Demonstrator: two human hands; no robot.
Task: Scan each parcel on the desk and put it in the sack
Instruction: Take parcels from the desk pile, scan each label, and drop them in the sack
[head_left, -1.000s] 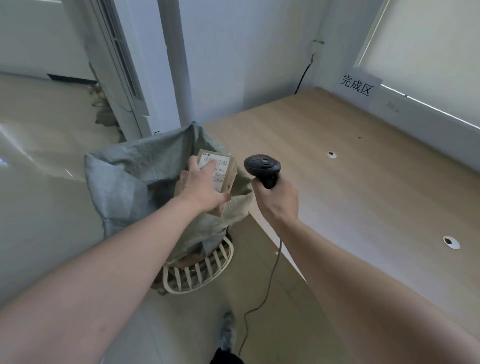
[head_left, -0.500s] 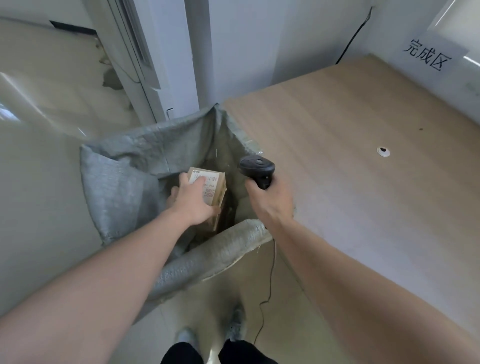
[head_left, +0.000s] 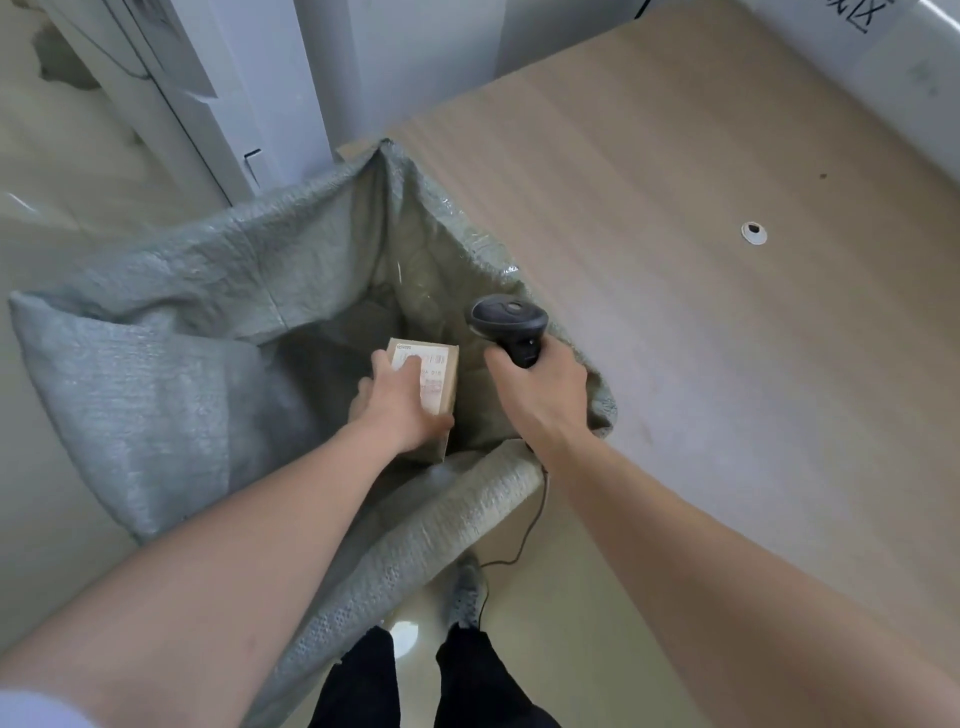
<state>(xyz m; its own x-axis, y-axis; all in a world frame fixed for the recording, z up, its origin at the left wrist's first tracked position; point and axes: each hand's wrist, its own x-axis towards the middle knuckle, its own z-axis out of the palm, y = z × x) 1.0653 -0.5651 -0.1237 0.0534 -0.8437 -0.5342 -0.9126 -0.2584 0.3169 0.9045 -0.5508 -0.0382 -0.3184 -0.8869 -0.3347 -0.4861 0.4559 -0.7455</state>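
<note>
A small brown cardboard parcel (head_left: 439, 382) with a white shipping label sits low inside the mouth of the grey woven sack (head_left: 156, 364). My left hand (head_left: 397, 402) grips the parcel from above, fingers over the label and thumb along its near side. My right hand (head_left: 540, 397) holds a black barcode scanner (head_left: 509, 325) by its handle over the sack's right rim, beside the parcel. The scanner's thin cable hangs down toward the floor. The sack stands open against the left edge of the wooden desk (head_left: 701, 312).
A small white round cap (head_left: 754, 232) lies on the desk at the right. A white wall and door frame (head_left: 249, 93) rise behind the sack. My legs and a grey shoe (head_left: 467, 592) show on the glossy floor below.
My left hand has carried the parcel from above the sack's rim down into its opening. The view has tilted downward and closer. My right hand keeps the scanner beside it.
</note>
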